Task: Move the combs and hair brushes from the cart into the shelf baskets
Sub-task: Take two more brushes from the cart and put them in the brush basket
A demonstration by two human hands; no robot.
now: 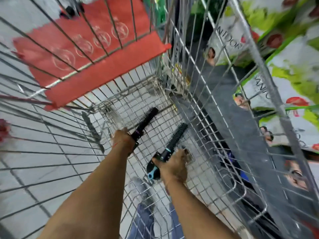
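I look down into a wire shopping cart (pixel 172 94). My left hand (pixel 123 140) is shut on a black round hair brush with a purple band (pixel 146 120), its bristle end pointing up and away. My right hand (pixel 176 165) grips a black round hair brush with a blue-tipped handle (pixel 176 137), and the blue tip sticks out below the fist. Both brushes are held just above the cart's mesh floor. The picture is blurred, so I cannot tell whether more combs lie on the bottom.
The red plastic child-seat flap (pixel 96 54) of the cart hangs above at the far end. Green and white product boxes (pixel 283 69) fill shelves to the right, behind the cart's wire side. Grey floor tiles (pixel 43 169) show through the mesh on the left.
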